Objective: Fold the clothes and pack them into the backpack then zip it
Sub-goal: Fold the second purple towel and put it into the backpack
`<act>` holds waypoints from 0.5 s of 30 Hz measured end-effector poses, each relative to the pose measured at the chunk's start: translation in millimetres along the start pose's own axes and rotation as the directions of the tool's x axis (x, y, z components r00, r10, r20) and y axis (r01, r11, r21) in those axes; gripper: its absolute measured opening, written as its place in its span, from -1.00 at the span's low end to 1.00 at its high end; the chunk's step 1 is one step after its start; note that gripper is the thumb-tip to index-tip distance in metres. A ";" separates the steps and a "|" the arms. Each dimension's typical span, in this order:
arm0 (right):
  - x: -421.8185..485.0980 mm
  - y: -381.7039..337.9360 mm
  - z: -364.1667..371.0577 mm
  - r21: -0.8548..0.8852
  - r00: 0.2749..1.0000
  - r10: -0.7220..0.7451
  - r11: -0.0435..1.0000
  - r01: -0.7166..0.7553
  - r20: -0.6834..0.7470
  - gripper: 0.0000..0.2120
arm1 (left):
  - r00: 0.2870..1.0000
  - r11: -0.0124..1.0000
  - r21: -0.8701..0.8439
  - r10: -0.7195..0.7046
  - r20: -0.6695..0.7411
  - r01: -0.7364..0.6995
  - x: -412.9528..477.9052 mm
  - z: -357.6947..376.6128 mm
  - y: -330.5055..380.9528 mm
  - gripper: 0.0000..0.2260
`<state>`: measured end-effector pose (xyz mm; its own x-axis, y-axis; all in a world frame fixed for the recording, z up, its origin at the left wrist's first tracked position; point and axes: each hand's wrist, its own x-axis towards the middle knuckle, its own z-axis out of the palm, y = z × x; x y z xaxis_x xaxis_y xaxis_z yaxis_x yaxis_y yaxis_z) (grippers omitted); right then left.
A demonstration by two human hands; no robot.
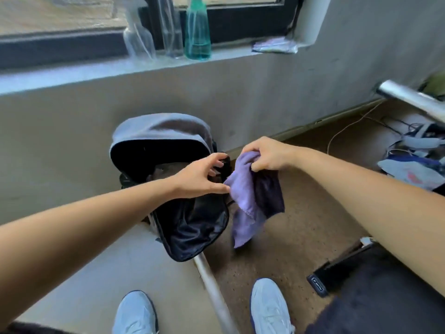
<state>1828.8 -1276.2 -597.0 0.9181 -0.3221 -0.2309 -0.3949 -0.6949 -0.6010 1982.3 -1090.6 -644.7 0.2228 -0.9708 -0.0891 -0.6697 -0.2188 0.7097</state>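
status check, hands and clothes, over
Right hand grips purple cloth and dark cloth, bunched. Left hand spread at open backpack rim. Opening unobstructed.

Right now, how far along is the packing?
Done: backpack stands open; contents unclear. In hand: right hand grips a purple garment and a dark garment beside the opening, left hand reaching at the rim. Left: put these in, more clothes lie at right, zip.
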 end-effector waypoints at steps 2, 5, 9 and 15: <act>-6.0 -33.0 -6.7 0.013 0.997 -0.070 0.998 0.069 0.013 -0.66 | 0.999 0.984 -0.178 -0.029 0.022 0.032 -11.2 -19.7 22.2 -0.32; -12.2 -77.2 -14.5 0.044 0.988 -0.153 0.987 0.152 0.012 -0.71 | 0.998 0.937 -0.345 -0.042 0.042 0.054 -29.8 -47.8 43.3 -0.66; -10.2 -101.4 -9.2 0.080 0.963 -0.184 0.976 0.203 -0.195 -0.72 | 0.984 0.902 -0.429 -0.121 -0.133 0.052 -50.8 -79.5 42.3 -0.75; 5.8 -100.0 18.0 0.059 0.913 -0.078 0.992 0.110 -0.400 -0.63 | 0.877 0.655 -0.753 -0.394 -0.275 0.058 -71.8 -99.8 34.1 -0.77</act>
<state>1874.3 -1197.0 -552.0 0.8557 -0.4976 0.1422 -0.2886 -0.6869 -0.6670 2014.2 -1018.6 -544.3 0.6538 -0.7383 -0.1656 0.1079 -0.1256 0.9862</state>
